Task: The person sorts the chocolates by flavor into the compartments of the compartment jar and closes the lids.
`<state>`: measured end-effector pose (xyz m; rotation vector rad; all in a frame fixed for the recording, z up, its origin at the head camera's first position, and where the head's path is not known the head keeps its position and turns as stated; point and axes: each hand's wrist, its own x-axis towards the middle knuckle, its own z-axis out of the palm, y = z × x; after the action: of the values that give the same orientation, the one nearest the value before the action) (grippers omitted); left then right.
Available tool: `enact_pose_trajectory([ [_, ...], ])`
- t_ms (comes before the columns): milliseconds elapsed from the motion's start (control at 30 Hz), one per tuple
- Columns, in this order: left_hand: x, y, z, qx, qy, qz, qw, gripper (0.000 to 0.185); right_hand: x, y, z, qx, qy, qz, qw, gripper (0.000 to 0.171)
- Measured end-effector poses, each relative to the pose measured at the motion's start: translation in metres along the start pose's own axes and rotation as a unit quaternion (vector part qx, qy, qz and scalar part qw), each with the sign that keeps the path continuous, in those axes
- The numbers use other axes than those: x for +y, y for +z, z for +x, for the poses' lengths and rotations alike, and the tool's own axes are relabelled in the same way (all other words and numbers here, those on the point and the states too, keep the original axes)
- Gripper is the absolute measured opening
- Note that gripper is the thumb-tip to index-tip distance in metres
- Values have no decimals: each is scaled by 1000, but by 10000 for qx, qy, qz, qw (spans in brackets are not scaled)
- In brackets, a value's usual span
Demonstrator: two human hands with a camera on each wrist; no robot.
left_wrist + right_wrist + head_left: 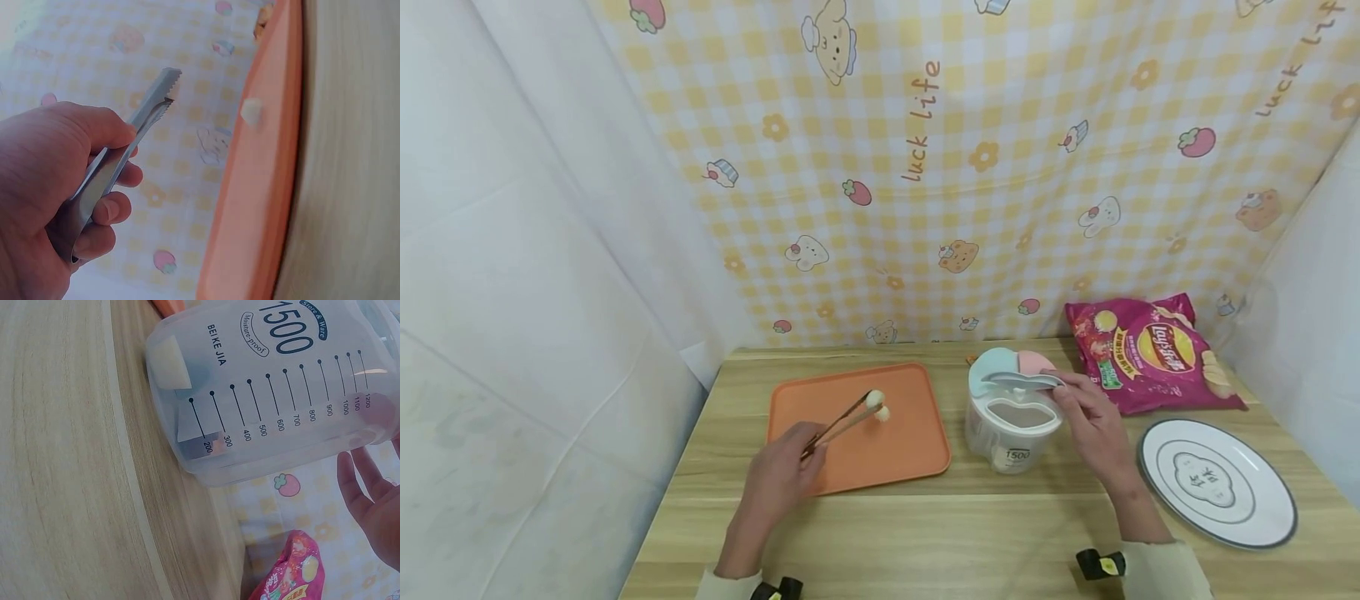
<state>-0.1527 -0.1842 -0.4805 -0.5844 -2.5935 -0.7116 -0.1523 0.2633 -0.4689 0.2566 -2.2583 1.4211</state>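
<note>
My left hand grips metal tongs with serrated tips over the orange tray. In the head view the tong tips overlap two small whitish pieces. One whitish piece shows at the tray in the left wrist view, apart from the tips. To the right stands a clear container marked 1500, with blue and pink lids on its other sections. My right hand holds its grey front lid up by the right end, so that opening is uncovered. A cream-coloured piece lies low inside.
A white plate with a dark rim lies at the right. Behind it a magenta Lay's chip bag rests near the patterned cloth. A small orange-brown object peeks out behind the container. Wooden tabletop runs along the front.
</note>
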Motion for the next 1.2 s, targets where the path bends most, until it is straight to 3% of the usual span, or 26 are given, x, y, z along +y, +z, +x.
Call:
enact_pose_trajectory([
  [200,23,4,3,130,617,-217,9978,24,2,0,-1,-1,9,-21,10000,27],
  [467,63,18,1,-127,1142,-845,9898,23,3,2,0,6,-101,127,9999,25],
  [700,94,20,19,-17,1697,-1070,9797,24,4,1,-1,30,-12,-53,10000,27],
  [900,108,25,33,-47,1880,-806,9789,21,5,2,0,26,-134,-16,9999,25],
  [1200,118,38,47,27,2050,-635,9767,17,4,1,0,57,-164,-25,9998,25],
])
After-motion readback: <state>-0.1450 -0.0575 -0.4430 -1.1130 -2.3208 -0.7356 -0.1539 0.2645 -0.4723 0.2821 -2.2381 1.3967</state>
